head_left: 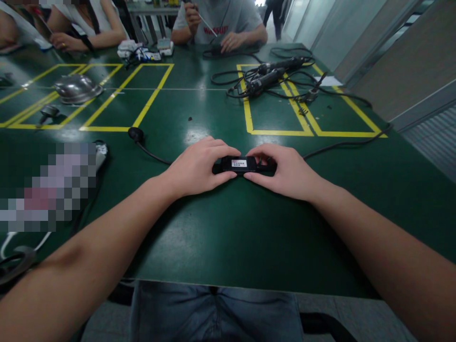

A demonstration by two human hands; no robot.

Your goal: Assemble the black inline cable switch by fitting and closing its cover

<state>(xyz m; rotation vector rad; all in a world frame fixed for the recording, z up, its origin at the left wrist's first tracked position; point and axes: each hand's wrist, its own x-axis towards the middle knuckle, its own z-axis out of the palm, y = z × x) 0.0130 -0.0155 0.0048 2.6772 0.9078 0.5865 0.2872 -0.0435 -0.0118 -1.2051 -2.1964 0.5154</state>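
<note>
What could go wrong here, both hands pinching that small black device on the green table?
1. The left hand and right hand grip the black device by its ends, mostly with fingertips; it might slip onto the table.
2. A thin cable runs off rightward from near the right hand; a forearm could snag it. Whether it joins the device is hidden.
3. The plug cable beside the left hand could get dragged.

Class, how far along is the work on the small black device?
Done: the black device lies label-up on the green table. In hand: left hand and right hand pinch its ends. Left: letting go; whether its parts are joined is hidden.
</note>
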